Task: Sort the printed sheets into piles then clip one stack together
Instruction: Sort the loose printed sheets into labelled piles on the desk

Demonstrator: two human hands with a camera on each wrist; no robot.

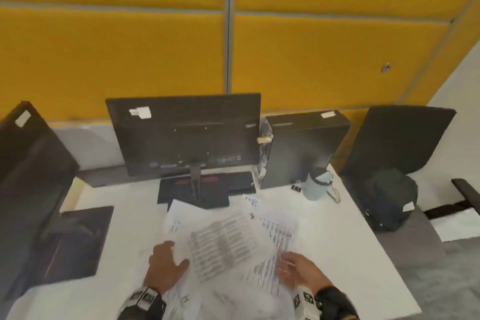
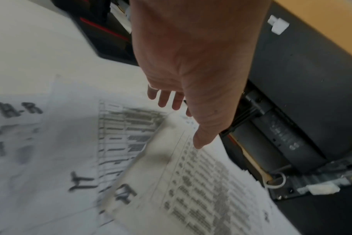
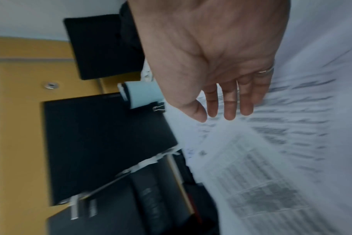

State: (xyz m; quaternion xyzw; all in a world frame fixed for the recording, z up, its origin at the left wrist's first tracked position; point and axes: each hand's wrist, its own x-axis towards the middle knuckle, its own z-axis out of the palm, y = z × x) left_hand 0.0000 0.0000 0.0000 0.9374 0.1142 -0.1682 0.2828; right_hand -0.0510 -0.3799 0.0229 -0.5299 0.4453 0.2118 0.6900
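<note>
Several printed sheets (image 1: 223, 244) lie fanned and overlapping in the middle of the white desk (image 1: 350, 254); one shows a table, another (image 1: 275, 241) dense text. My left hand (image 1: 166, 260) lies with straight, spread fingers at the left edge of the sheets (image 2: 191, 182), thumb (image 2: 199, 143) down near the table sheet. My right hand (image 1: 298, 270) is open, palm down, over the text sheet (image 3: 291, 127), its fingers (image 3: 229, 111) straight. A small black binder clip (image 1: 296, 187) (image 3: 158, 108) stands at the back right, beside a pale blue bottle (image 1: 318, 184). Neither hand holds anything.
A black monitor (image 1: 184, 135) stands behind the sheets with a keyboard (image 1: 207, 184) at its foot. A black computer case (image 1: 301, 148) is at the back right. A second monitor (image 1: 31, 176) stands on the left. A chair with a dark bag (image 1: 389, 197) stands right of the desk.
</note>
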